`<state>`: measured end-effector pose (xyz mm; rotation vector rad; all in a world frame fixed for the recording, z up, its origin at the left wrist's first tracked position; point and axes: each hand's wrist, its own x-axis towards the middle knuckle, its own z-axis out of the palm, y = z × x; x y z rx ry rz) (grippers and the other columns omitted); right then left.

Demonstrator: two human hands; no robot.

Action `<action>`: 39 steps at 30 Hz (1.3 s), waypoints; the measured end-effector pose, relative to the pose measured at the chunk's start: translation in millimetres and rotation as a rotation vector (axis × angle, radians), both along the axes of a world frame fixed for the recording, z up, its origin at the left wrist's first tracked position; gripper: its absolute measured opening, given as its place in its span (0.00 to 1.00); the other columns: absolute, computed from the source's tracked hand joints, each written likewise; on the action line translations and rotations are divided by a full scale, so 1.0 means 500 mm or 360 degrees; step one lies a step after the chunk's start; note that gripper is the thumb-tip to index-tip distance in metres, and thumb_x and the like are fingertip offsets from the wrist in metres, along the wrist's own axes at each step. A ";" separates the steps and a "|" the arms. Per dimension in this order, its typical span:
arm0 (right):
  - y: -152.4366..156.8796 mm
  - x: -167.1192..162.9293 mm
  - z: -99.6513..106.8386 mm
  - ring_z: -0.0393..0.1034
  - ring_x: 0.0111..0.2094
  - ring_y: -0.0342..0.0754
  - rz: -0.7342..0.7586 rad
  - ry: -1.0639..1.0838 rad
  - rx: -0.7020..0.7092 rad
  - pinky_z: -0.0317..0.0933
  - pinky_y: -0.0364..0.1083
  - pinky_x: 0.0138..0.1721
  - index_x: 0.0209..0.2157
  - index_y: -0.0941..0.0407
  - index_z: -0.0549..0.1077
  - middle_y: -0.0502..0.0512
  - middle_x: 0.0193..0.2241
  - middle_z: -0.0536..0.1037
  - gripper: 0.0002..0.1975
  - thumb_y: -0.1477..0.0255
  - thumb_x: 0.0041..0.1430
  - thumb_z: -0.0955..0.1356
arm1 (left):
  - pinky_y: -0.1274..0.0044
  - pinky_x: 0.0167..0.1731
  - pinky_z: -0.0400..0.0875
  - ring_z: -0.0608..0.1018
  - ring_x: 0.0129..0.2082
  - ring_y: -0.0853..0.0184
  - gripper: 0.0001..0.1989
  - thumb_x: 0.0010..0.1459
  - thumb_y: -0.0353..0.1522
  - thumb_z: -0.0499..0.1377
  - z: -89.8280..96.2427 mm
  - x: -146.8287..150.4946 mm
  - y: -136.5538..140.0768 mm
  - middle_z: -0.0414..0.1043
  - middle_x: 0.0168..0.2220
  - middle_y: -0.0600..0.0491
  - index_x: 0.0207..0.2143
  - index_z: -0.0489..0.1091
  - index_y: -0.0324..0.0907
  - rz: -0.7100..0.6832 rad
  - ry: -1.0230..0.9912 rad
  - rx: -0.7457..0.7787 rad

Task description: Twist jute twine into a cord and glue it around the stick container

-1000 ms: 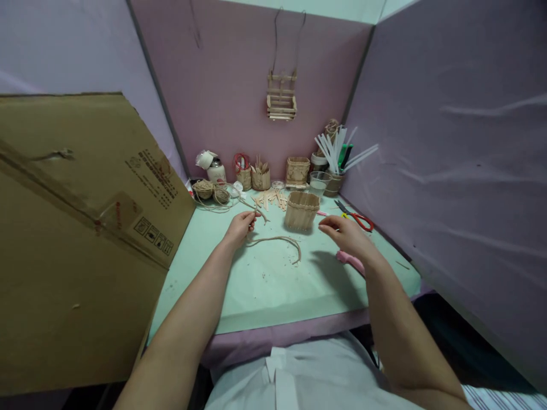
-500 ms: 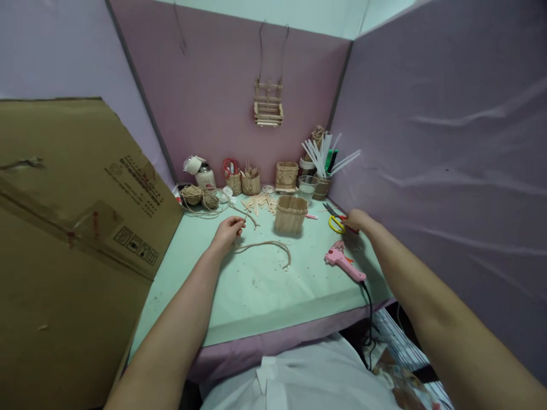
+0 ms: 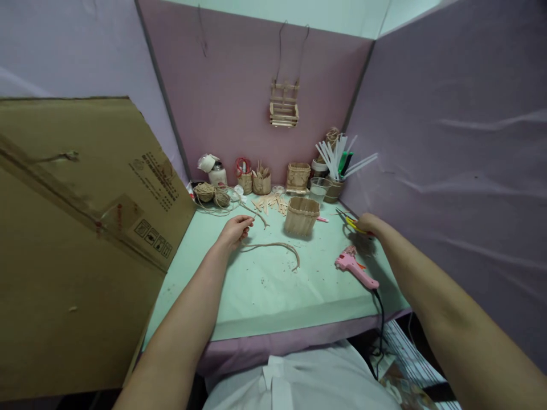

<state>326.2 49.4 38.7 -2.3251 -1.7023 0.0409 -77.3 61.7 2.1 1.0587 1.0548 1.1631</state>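
Over the green tabletop [image 3: 265, 310], has just clamped the right hand [image 3: 367, 223] round scissors [image 3: 352, 224] pointing left from it, occupying both hands, with the left hand [image 3: 236, 229] pinched, apparently on a thin strand [image 3: 254, 216], beside a curved cord [image 3: 280, 245].

Quantities: yellow-handled scissors [image 3: 351, 222], one pair; pink glue gun [image 3: 359, 271], one; wooden-stick baskets [image 3: 301, 218] [image 3: 298, 179], two; twine balls [image 3: 205, 192] [image 3: 221, 198], two; clear plastic cup [image 3: 318, 192], one; hanging wooden rack [image 3: 284, 122], one. Loose wooden sticks [image 3: 273, 203] and white sticks [image 3: 327, 155]: overlapping, exact count not readable.
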 end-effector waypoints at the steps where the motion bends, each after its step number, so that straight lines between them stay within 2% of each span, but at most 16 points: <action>1: -0.006 0.005 0.007 0.70 0.23 0.50 -0.0009 0.0002 -0.0010 0.58 0.45 0.25 0.23 0.59 0.76 0.60 0.17 0.73 0.16 0.61 0.52 0.67 | 0.86 0.15 0.50 0.62 0.17 0.79 0.15 0.39 0.35 0.68 0.002 0.000 -0.001 0.66 0.22 0.56 0.27 0.69 0.37 -0.0004 -0.0015 -0.0014; 4: -0.042 0.014 0.033 0.68 0.21 0.49 -0.0093 0.0159 -0.0111 0.57 0.45 0.24 0.22 0.60 0.74 0.59 0.16 0.71 0.16 0.63 0.54 0.66 | 0.86 0.14 0.50 0.62 0.17 0.80 0.14 0.40 0.34 0.68 0.011 0.001 -0.005 0.66 0.23 0.56 0.27 0.69 0.37 -0.0026 -0.0092 -0.0040; 5: -0.059 0.008 0.041 0.68 0.21 0.48 -0.0138 0.0345 -0.0132 0.57 0.45 0.23 0.22 0.60 0.74 0.59 0.17 0.72 0.15 0.64 0.54 0.65 | 0.86 0.14 0.50 0.62 0.17 0.80 0.13 0.40 0.34 0.68 0.016 0.003 -0.007 0.66 0.23 0.56 0.27 0.69 0.37 -0.0033 -0.0117 -0.0051; 6: -0.080 -0.004 0.047 0.67 0.22 0.47 -0.0128 0.0596 -0.0057 0.58 0.45 0.24 0.24 0.60 0.73 0.59 0.19 0.73 0.14 0.64 0.54 0.65 | 0.87 0.14 0.50 0.62 0.17 0.80 0.13 0.40 0.33 0.68 0.021 0.004 -0.010 0.66 0.23 0.56 0.27 0.70 0.37 -0.0043 -0.0140 -0.0062; 9: -0.147 -0.088 0.052 0.64 0.22 0.44 0.0101 0.1112 0.0326 0.57 0.43 0.24 0.33 0.57 0.71 0.54 0.24 0.73 0.13 0.62 0.50 0.68 | 0.87 0.14 0.53 0.63 0.18 0.81 0.13 0.41 0.32 0.69 0.038 0.010 -0.020 0.66 0.23 0.55 0.28 0.70 0.36 -0.0083 -0.0207 -0.0085; 11: -0.187 -0.176 0.040 0.63 0.24 0.44 0.0368 0.1350 0.0403 0.58 0.44 0.24 0.38 0.54 0.70 0.52 0.26 0.72 0.18 0.59 0.47 0.70 | 0.88 0.16 0.57 0.65 0.18 0.81 0.12 0.41 0.31 0.69 0.048 0.014 -0.028 0.67 0.23 0.55 0.28 0.71 0.35 -0.0128 -0.0254 -0.0094; 13: -0.216 -0.265 0.016 0.61 0.23 0.44 0.0571 0.1520 0.0322 0.58 0.44 0.25 0.37 0.53 0.69 0.49 0.25 0.69 0.20 0.56 0.46 0.70 | 0.88 0.17 0.59 0.66 0.19 0.81 0.11 0.43 0.30 0.69 0.057 0.017 -0.036 0.68 0.24 0.54 0.28 0.71 0.35 -0.0180 -0.0282 -0.0095; 15: -0.232 -0.336 -0.014 0.59 0.22 0.43 0.0700 0.1672 0.0141 0.56 0.43 0.23 0.35 0.54 0.68 0.48 0.23 0.67 0.19 0.54 0.48 0.69 | 0.88 0.18 0.60 0.67 0.19 0.81 0.10 0.44 0.30 0.68 0.065 0.020 -0.043 0.69 0.24 0.53 0.28 0.71 0.34 -0.0221 -0.0292 -0.0086; 18: -0.241 -0.391 -0.052 0.57 0.21 0.41 0.0772 0.1802 -0.0087 0.54 0.42 0.22 0.33 0.54 0.66 0.45 0.21 0.62 0.20 0.51 0.52 0.66 | 0.88 0.18 0.60 0.67 0.19 0.81 0.10 0.45 0.30 0.68 0.073 0.023 -0.051 0.68 0.23 0.53 0.27 0.71 0.34 -0.0259 -0.0286 -0.0069; 22: -0.246 -0.400 -0.070 0.54 0.19 0.40 0.0822 0.1877 -0.0233 0.51 0.41 0.20 0.34 0.54 0.64 0.44 0.20 0.60 0.21 0.50 0.53 0.65 | 0.87 0.18 0.60 0.67 0.19 0.80 0.10 0.45 0.32 0.68 0.081 0.030 -0.061 0.69 0.22 0.52 0.26 0.71 0.33 -0.0315 -0.0238 -0.0051; 29: -0.249 -0.404 -0.060 0.53 0.18 0.39 0.0854 0.1831 -0.0251 0.50 0.40 0.19 0.32 0.54 0.63 0.43 0.20 0.59 0.21 0.49 0.53 0.65 | 0.85 0.18 0.58 0.66 0.19 0.79 0.11 0.44 0.32 0.67 0.080 0.041 -0.072 0.69 0.23 0.51 0.26 0.72 0.33 -0.0416 -0.0062 -0.0056; 39: -0.253 -0.407 -0.060 0.52 0.16 0.37 0.0768 0.1912 -0.0304 0.49 0.39 0.16 0.30 0.54 0.61 0.42 0.20 0.59 0.22 0.49 0.52 0.65 | 0.83 0.22 0.58 0.66 0.21 0.78 0.14 0.43 0.36 0.68 0.076 0.040 -0.075 0.70 0.23 0.52 0.27 0.72 0.34 -0.0551 0.0092 -0.0015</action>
